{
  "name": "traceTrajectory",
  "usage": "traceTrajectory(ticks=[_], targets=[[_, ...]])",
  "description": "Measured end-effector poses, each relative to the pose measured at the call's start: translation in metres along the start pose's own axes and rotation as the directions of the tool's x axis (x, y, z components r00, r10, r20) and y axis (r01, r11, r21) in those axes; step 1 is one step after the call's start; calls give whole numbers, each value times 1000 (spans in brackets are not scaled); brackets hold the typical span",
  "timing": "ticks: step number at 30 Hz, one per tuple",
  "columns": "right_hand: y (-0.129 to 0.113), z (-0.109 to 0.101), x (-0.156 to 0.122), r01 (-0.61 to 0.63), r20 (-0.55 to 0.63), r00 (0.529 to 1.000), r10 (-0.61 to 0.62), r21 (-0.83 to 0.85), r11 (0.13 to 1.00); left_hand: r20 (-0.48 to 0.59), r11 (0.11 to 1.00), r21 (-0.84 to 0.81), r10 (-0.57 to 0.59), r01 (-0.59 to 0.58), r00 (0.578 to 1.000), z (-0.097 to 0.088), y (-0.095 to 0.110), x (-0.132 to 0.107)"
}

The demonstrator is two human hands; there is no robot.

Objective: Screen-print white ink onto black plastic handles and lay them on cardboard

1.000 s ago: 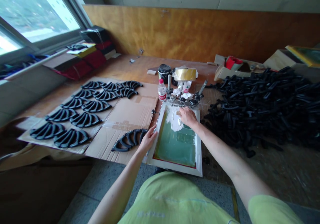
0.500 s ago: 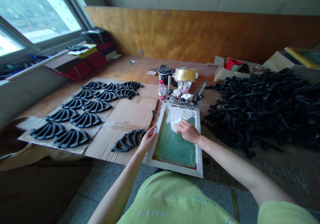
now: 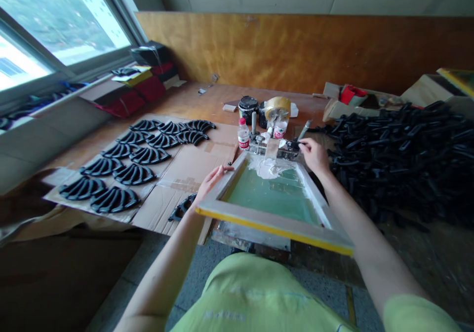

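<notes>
A screen-printing frame (image 3: 229, 208) with green mesh is tilted, its near edge raised off the base plate (image 3: 255, 238). White paste (image 3: 267, 168) lies at the mesh's far end, with a pale flat scraper (image 3: 272, 149) standing in it. My left hand (image 3: 212, 181) is beside the frame's left rim, fingers stretched out; I cannot tell whether it bears the frame. My right hand (image 3: 315, 155) is past the far right corner, fingers pinched by a dark part of the clamp (image 3: 294, 144); what they hold is hidden.
Fanned black curved pieces (image 3: 135, 174) lie on cardboard (image 3: 185, 166) at left. A large heap of black pieces (image 3: 392, 159) is at right. Behind the frame stand a red-capped bottle (image 3: 243, 135), a black-smeared tub (image 3: 247, 107) and a tape roll (image 3: 277, 108).
The frame's near edge has risen from lying flat. My right hand has moved from the paste to the far right corner. The scraper now stands at the far end. My left hand moved slightly.
</notes>
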State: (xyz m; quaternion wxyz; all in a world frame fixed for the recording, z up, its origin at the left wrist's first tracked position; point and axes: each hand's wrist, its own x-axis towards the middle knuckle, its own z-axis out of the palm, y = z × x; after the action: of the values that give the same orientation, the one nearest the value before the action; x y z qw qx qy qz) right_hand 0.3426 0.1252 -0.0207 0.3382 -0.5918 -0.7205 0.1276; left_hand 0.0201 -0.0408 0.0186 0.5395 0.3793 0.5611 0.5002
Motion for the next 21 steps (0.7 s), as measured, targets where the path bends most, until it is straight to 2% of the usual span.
traceTrajectory(ticks=[2, 4, 6, 8, 10, 12, 15, 18, 19, 21], targets=[[30, -1, -18, -162, -25, 986, 162, -5, 987, -35, 985, -100, 135, -138, 990, 13, 19, 11], [44, 11, -47, -211, 39, 977, 212, -17, 977, -75, 968, -162, 182, -192, 980, 26, 33, 22], [40, 31, -80, -134, 138, 982, 132, 0, 991, -116, 967, -190, 149, -169, 982, 36, 39, 30], [25, 50, -107, 31, 248, 968, -38, 34, 999, -167, 964, -209, 131, -165, 977, 40, 34, 33], [9, 60, -122, 182, 330, 926, -184, 38, 983, -217, 960, -212, 137, -184, 967, 40, 18, 29], [-1, 61, -125, 259, 367, 897, -247, 19, 966, -236, 970, -192, 102, -149, 967, 38, -6, 17], [-12, 51, -119, 310, 369, 874, -316, 76, 948, -129, 991, -102, -97, 84, 987, 42, -48, -14], [-34, 44, -125, 336, 280, 883, -376, 182, 924, 26, 946, -63, -318, 319, 948, 60, -79, -48], [-45, 42, -132, 350, 246, 886, -392, 200, 915, 42, 931, -94, -351, 353, 936, 68, -86, -56], [-67, 41, -153, 411, 214, 865, -454, 219, 885, 4, 913, -201, -361, 355, 932, 83, -94, -67]])
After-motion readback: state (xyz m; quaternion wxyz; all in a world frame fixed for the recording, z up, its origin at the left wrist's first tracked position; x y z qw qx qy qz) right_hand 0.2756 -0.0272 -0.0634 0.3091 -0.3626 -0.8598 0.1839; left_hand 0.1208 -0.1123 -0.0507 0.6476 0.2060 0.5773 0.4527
